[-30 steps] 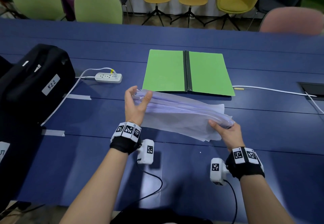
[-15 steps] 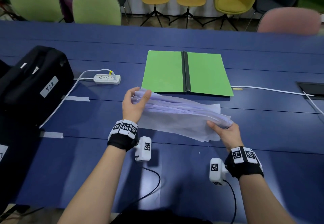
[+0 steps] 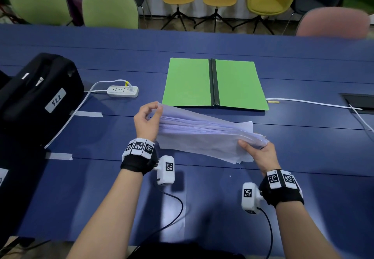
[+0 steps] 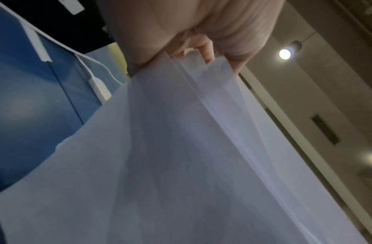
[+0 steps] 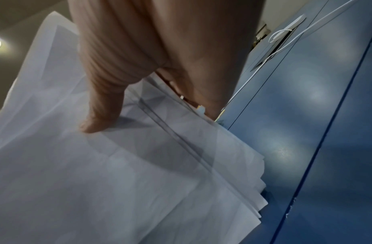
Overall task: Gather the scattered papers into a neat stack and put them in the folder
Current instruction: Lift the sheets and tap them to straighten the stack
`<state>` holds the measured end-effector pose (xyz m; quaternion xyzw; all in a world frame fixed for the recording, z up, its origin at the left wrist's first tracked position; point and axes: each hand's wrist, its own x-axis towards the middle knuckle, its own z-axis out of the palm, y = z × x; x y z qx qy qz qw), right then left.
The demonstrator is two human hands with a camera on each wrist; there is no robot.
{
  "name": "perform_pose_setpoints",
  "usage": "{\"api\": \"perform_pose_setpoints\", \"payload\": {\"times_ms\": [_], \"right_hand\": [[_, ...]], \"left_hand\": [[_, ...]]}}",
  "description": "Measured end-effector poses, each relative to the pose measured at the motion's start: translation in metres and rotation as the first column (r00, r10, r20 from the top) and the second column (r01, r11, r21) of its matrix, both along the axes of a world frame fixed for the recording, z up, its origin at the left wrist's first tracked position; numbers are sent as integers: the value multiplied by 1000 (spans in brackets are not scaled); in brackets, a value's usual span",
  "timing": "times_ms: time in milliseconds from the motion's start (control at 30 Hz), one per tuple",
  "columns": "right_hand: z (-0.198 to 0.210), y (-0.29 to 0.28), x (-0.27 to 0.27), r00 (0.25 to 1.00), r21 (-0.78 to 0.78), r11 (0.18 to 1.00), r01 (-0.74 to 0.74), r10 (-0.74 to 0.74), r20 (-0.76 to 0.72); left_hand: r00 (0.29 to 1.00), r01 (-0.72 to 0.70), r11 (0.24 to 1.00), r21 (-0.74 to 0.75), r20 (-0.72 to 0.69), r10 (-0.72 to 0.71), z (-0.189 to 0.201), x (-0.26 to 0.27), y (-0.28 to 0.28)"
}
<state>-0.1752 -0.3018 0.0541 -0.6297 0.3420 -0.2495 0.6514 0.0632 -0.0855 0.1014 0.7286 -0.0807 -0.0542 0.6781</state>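
The papers are held in the air above the blue bench, just in front of the open green folder, which lies flat with its dark spine up the middle; the sheets run slanting from far-left to near-right and are not yet square — corners and edges fan out at the near-right end, and the right-wrist view shows several staggered layers there. The left hand pinches the far-left edge, fingers curled over the top and thumb against the pile; the right hand is clamped on the near-right corner, thumb on top and fingers beneath. The bundle looks light but limp; it sags between the two holds, and thin loose sheets slide on one another, so a slack pinch would probably let the lower ones slip out. It is likely best taken by opposite short edges, as now, then stood on an edge and tapped on the bench to even it — after that it can be laid on one leaf of the folder. Farther out sit a white power strip with its cable, a black bag at the left, and a row of chairs beyond the bench.
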Motion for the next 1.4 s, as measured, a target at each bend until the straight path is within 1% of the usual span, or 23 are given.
{"api": "perform_pose_setpoints", "payload": {"times_ms": [67,133,200,267,333,400,433,533,567,633,700,733,800,833,933,1000,1033,1100,1133,1167,1233,1333,1400], "right_hand": [[1,1,1,1000,10,1000,8,-8,4],[3,2,1,1000,19,1000,6,-7,20],[3,3,0,1000,18,1000,-3,2,28],[2,2,-1,1000,13,1000,-13,13,14],[2,1,-2,1000,17,1000,-24,24,10],[4,2,-1,999,11,999,-35,35,4],[4,2,-1,999,8,999,-39,39,-1],[8,5,-1,998,-2,999,-42,42,-47],[9,5,-1,995,-35,997,-69,66,-71],[11,5,2,977,-137,980,-143,118,-178],[11,3,6,964,-226,966,-127,66,-258],[10,2,8,965,-237,968,-87,23,-260],[15,2,10,970,-230,973,6,-61,-234],[19,2,10,974,-221,975,21,-70,-214],[41,-2,6,983,-222,975,-34,-8,-185],[60,-6,-1,991,-187,979,-75,53,-119],[68,-7,-4,994,-164,982,-89,77,-78],[79,-10,-6,992,-109,988,-108,115,60],[84,-11,-7,984,-93,987,-127,138,112],[87,-11,-7,980,-84,987,-137,147,133],[89,-12,-7,980,-73,988,-135,144,135],[82,-14,-5,994,-38,996,-84,87,66],[74,-15,-1,999,-63,998,-33,34,13]], "left_hand": [[995,-59,998,-33,-76,57,-2,4,1],[985,-79,996,-34,-158,73,-1,6,2],[979,-40,998,-50,-202,29,1,3,2],[979,7,998,-59,-203,-19,3,1,1],[981,-11,1000,-20,-196,7,2,0,0],[979,-58,996,70,-189,71,2,1,-2],[981,-53,992,116,-178,73,1,2,-3],[990,32,982,184,-140,-6,1,1,-6],[989,63,980,190,-143,-36,0,2,-6],[977,149,970,194,-182,-114,4,2,-5],[951,255,951,175,-223,-214,3,4,-2],[939,303,936,179,-225,-261,2,6,1],[921,371,905,207,-209,-330,-1,9,9],[918,381,899,216,-206,-339,-4,11,13],[900,415,897,154,-215,-379,-10,17,28],[846,502,861,78,-249,-470,-16,22,39],[821,537,841,73,-274,-501,-20,24,43],[800,576,804,147,-302,-518,-24,25,46],[798,586,789,183,-304,-521,-22,23,44],[806,576,792,205,-305,-507,-23,23,42],[830,527,823,213,-337,-444,-15,17,37],[819,511,836,201,-409,-402,-11,10,35],[796,513,853,98,-427,-430,-20,10,39]]}}
